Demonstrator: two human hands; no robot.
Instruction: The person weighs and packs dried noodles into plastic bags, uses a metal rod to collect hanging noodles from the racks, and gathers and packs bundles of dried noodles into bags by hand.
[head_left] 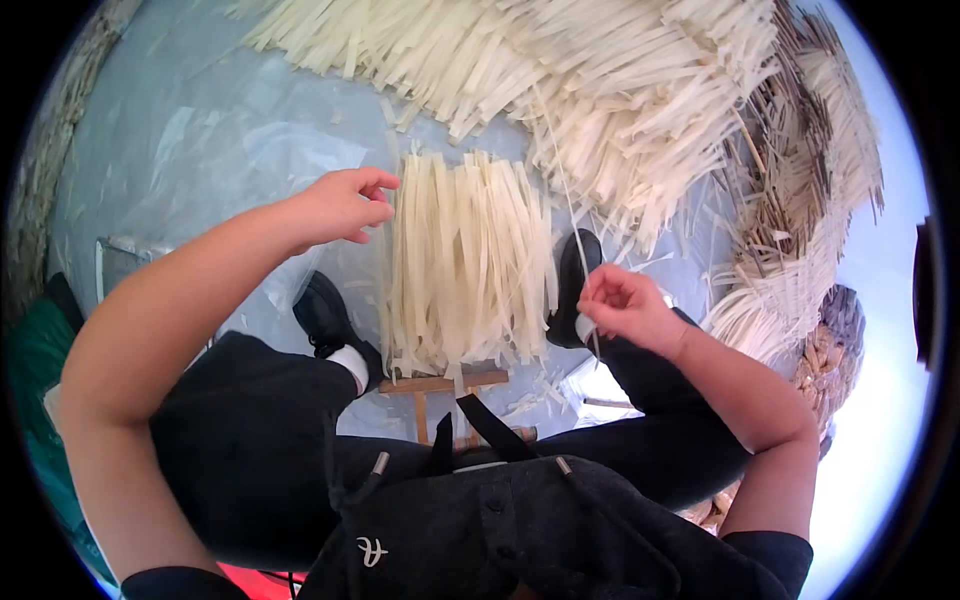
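Between my feet lies a bundle of flat pale strips (465, 260), laid side by side with their ends toward me. My left hand (345, 207) hovers at the bundle's upper left edge, fingers apart and slightly curled, holding nothing. In my right hand (625, 305), thumb and fingers pinch one thin pale strip (568, 185) that runs up and to the left toward the big pile and pokes out a little below the hand. The near ends of the bundle reach a small wooden stand (445, 383).
A large pile of pale strips (640, 110) spreads across the top right. Darker brown stalks (785, 150) stand along the right. Clear plastic sheeting (285, 150) lies on the grey floor at left. My black shoes (325, 315) flank the bundle.
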